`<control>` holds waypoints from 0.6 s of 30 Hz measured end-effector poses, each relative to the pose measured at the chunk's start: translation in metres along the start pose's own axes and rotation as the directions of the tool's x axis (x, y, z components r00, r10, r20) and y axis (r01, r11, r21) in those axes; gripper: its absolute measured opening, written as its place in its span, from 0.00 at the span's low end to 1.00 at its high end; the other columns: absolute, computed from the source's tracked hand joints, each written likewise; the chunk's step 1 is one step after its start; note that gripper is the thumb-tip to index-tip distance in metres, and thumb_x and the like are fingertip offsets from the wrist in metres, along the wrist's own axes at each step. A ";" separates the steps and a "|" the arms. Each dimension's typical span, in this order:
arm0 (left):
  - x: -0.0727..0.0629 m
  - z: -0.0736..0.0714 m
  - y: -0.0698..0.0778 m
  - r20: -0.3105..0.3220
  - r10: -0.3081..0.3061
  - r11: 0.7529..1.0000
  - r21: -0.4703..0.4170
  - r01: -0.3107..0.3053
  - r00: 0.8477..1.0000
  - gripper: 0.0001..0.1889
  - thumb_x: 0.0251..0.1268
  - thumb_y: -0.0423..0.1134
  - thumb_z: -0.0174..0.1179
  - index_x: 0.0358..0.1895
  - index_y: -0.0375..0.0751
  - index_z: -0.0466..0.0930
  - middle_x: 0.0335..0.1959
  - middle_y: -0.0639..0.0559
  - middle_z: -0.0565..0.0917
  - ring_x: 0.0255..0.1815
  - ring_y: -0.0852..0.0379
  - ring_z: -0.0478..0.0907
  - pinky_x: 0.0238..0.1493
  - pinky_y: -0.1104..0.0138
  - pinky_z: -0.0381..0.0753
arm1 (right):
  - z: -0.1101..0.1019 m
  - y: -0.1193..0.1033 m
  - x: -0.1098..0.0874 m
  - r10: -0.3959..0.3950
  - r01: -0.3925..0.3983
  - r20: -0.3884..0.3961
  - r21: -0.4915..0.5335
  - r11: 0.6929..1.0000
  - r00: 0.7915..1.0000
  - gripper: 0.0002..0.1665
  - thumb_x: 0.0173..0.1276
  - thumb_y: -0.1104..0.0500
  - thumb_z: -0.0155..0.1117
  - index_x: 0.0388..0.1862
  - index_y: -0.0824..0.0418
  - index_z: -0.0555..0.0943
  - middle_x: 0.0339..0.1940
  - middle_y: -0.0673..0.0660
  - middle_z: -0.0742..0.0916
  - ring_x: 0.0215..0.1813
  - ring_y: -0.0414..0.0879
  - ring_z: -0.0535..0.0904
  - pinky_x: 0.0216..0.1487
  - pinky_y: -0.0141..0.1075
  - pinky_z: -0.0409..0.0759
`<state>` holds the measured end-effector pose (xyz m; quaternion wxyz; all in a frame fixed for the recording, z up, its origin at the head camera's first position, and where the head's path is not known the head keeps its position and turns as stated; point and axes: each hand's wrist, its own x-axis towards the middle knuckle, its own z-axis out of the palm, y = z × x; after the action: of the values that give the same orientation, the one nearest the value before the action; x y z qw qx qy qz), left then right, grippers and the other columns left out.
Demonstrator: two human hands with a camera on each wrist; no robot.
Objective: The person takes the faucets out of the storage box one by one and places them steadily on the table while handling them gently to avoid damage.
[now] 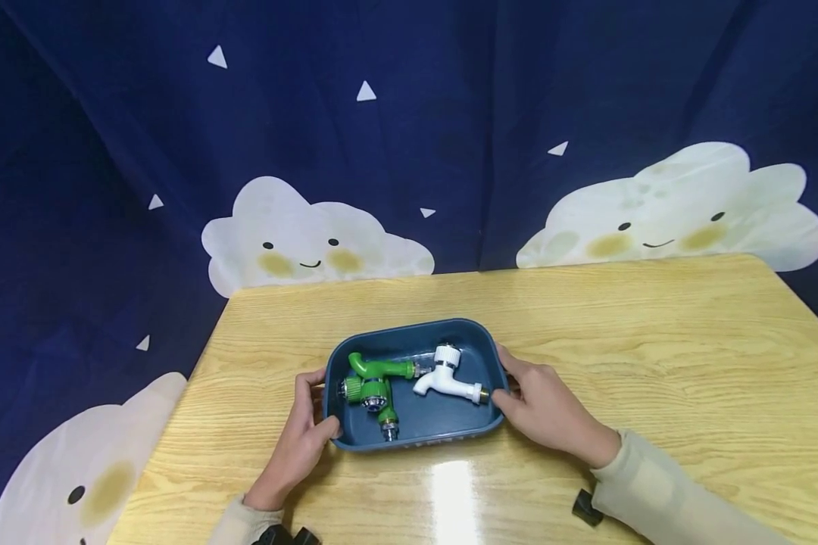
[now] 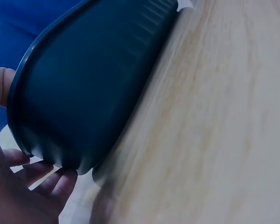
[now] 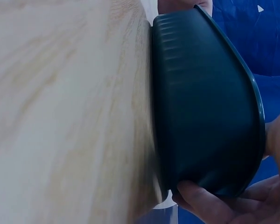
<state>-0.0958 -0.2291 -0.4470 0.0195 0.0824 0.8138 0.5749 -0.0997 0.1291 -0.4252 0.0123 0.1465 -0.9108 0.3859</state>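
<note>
A dark blue plastic basin [image 1: 431, 421] is low over the middle of the wooden table, between my two hands. Two green taps [image 1: 397, 369] lie overlapping in its left half, and a white tap [image 1: 443, 381] with a brass-coloured end lies in the right half. My left hand [image 1: 304, 441] grips the left end, thumb at the rim and fingers against the outer wall. At the opposite end my right hand [image 1: 544, 403] holds the basin likewise. In the right wrist view, fingertips [image 3: 196, 196] press near its lower edge. Whether its base touches the table, I cannot tell.
The pale wooden table [image 1: 688, 341] stretches out on both sides of the basin. Behind it hangs a dark blue curtain [image 1: 450, 151] printed with smiling clouds and small white triangles. A small black object [image 1: 588, 508] sits by the right sleeve.
</note>
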 end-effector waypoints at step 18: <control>0.001 0.001 -0.004 0.019 0.032 0.999 -0.045 -0.031 0.999 0.39 0.43 0.21 0.49 0.67 0.33 0.55 0.69 0.36 0.66 0.66 0.40 0.69 0.61 0.73 0.71 | -0.009 0.002 0.000 -0.023 0.015 0.102 0.074 0.997 0.994 0.42 0.72 0.60 0.64 0.79 0.75 0.60 0.55 0.66 0.90 0.46 0.42 0.91 0.40 0.28 0.84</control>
<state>-0.0975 -0.2292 -0.4508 0.0203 0.1002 0.7991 0.5925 -0.1012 0.1364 -0.4205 -0.0364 0.1753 -0.8940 0.4108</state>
